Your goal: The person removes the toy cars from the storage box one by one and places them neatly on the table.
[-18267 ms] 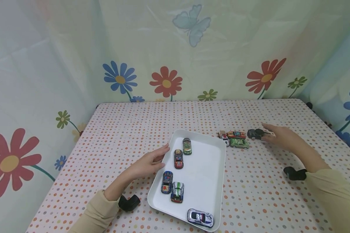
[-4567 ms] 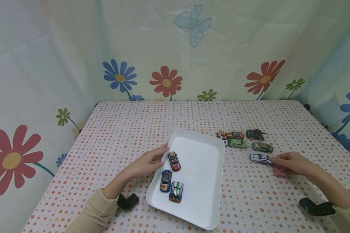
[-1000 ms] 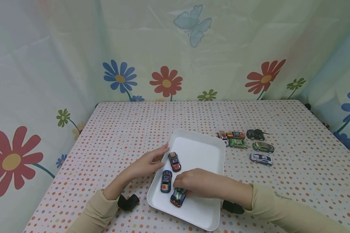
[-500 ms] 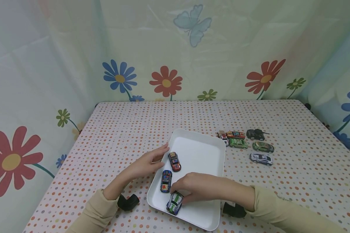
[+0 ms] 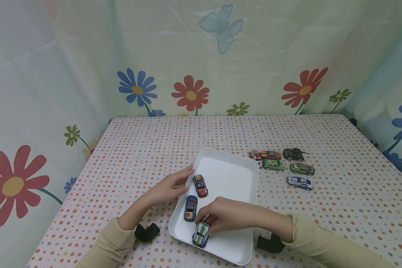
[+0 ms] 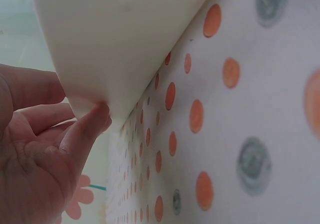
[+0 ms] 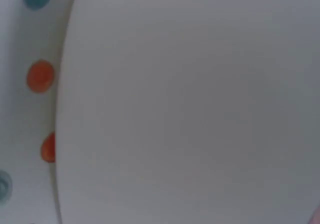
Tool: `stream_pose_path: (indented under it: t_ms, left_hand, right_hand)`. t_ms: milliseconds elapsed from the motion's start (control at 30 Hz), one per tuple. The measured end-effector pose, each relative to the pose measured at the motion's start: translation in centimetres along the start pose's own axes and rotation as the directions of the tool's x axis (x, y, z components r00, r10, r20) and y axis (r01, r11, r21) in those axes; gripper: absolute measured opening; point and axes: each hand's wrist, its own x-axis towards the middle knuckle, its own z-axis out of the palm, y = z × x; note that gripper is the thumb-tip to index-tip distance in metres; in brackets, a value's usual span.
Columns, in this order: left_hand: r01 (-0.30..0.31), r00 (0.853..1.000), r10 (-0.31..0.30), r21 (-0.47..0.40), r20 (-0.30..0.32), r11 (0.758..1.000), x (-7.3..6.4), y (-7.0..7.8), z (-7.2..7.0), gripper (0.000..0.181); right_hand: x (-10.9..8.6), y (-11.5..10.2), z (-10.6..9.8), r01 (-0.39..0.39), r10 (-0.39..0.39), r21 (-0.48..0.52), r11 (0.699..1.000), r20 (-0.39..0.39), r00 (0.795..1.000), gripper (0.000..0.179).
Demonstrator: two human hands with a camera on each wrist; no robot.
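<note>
In the head view a white tray (image 5: 227,175) lies on the dotted table. My left hand (image 5: 165,189) holds its left rim; in the left wrist view the thumb (image 6: 92,126) presses the outer tray wall (image 6: 120,44), the other fingers partly hidden behind the edge. Near the tray's front my right hand (image 5: 222,214) pinches a white toy car with green stripes (image 5: 201,234) between thumb and fingers. Just left of those fingers sits a blue toy car (image 5: 190,208), and beyond it a red and black toy car (image 5: 200,185). The right wrist view shows mostly blurred white tray surface (image 7: 190,104).
Right of the tray, several toy vehicles stand on the table: a white and red one (image 5: 256,159), an orange one (image 5: 270,155), a green one (image 5: 273,164), a black tank-like one (image 5: 294,154), a camouflage one (image 5: 302,169) and a white one (image 5: 299,182).
Earlier the camouflage and white cars left the tray for the table at right. Over the last second my right hand has shifted the green-striped car slightly toward the tray's front. My left hand stays put.
</note>
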Motion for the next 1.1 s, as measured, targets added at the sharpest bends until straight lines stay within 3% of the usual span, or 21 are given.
stream_pose_path:
  t_ms: [300,567,767,1100]
  left_hand:
    - [0.007,1.000,-0.007,-0.007,-0.002,1.000,0.0,0.0,0.0,0.054]
    - [0.004,1.000,-0.004,-0.009,0.002,1.000,0.0,0.0,-0.1,0.054]
    - [0.001,1.000,-0.001,-0.007,-0.002,1.000,0.0,-0.1,0.0,0.054]
    - [0.002,1.000,-0.002,0.006,-0.003,1.000,0.1,-0.1,0.1,0.054]
  right_hand:
    - [-0.6,1.0,0.0,0.051,-0.050,0.033,0.998,-0.042,0.998,0.030]
    - [-1.4,1.4,-0.2,0.010,-0.004,0.074,0.997,-0.077,0.997,0.030]
    - [-2.0,1.6,-0.7,0.021,-0.008,0.117,0.993,-0.112,0.994,0.030]
    - [-3.2,2.2,-1.6,0.014,0.035,0.262,0.965,-0.181,0.983,0.034]
